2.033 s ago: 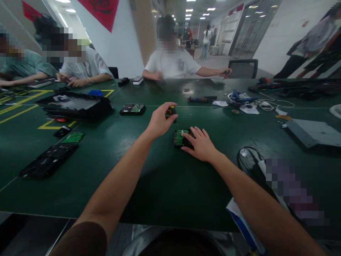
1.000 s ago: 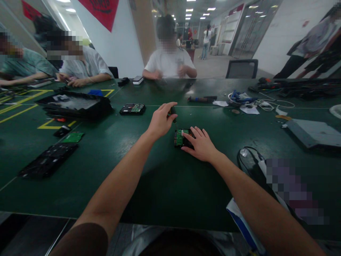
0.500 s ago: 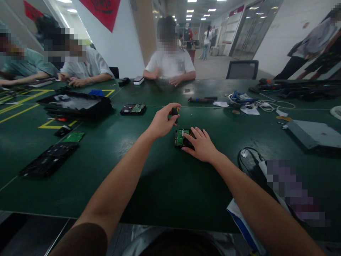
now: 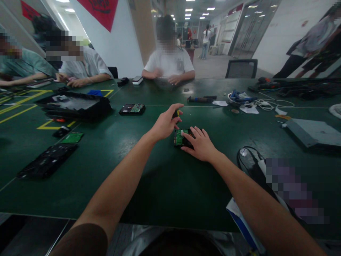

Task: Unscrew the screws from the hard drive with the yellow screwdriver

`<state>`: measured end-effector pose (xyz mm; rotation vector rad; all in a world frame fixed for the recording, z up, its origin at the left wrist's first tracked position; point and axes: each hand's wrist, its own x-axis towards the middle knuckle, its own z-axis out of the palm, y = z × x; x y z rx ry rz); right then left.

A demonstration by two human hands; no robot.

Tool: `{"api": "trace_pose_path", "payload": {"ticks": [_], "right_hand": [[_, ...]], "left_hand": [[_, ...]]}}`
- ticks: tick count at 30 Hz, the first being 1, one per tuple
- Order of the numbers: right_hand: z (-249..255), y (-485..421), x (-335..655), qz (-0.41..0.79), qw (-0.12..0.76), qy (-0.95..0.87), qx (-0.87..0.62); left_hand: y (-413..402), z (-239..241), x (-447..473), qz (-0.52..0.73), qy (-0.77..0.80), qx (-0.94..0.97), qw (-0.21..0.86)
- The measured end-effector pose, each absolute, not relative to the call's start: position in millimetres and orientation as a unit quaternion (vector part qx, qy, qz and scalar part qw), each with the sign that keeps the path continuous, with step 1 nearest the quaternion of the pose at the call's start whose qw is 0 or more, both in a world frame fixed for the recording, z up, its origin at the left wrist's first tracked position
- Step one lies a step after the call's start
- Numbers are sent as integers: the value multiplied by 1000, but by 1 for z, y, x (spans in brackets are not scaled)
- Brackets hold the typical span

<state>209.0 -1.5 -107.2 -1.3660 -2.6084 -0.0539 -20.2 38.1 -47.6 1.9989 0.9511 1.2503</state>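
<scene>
A small hard drive with a green circuit board [image 4: 179, 137] lies face up in the middle of the dark green table [image 4: 165, 185]. My right hand [image 4: 201, 144] rests flat on its right side, fingers spread, pinning it down. My left hand [image 4: 166, 123] is closed round the handle of a small screwdriver [image 4: 176, 113], held upright with its tip down at the drive's upper left corner.
A second drive [image 4: 132, 108] lies further back on the left, near a black tray [image 4: 73, 104]. A black panel [image 4: 44, 164] and a green board [image 4: 72, 137] sit at the left. Cables [image 4: 249, 100] and a grey case [image 4: 313, 132] lie on the right. People sit opposite.
My left hand's fingers have shifted round the screwdriver handle, turning it, and the hand has dropped slightly. My right hand has stayed on the drive. The person opposite drew an arm back.
</scene>
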Motion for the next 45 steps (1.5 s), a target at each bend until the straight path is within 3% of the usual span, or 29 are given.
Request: {"api": "trace_pose_path", "payload": {"ticks": [4,11,20,28,39,45], "right_hand": [[-108,-2,209,-14,97,-881,-463],[-105,-3,209,-10,96,-880,-465],[-106,-2,209,-7,91,-879,-467],[-103,-3,208,-6,91,-880,-467],[-105,-2,208,-11,94,-879,-467],[-107,-1,209,-3,91,-880,-467]], "left_hand": [[37,-45,-17,500,336,712,360],[35,-33,-17,562,384,644,348],[23,-19,-15,547,342,501,576],[27,-18,-20,548,398,536,505],[23,-21,-5,542,362,469,596],[23,-17,-13,522,404,529,533]]}}
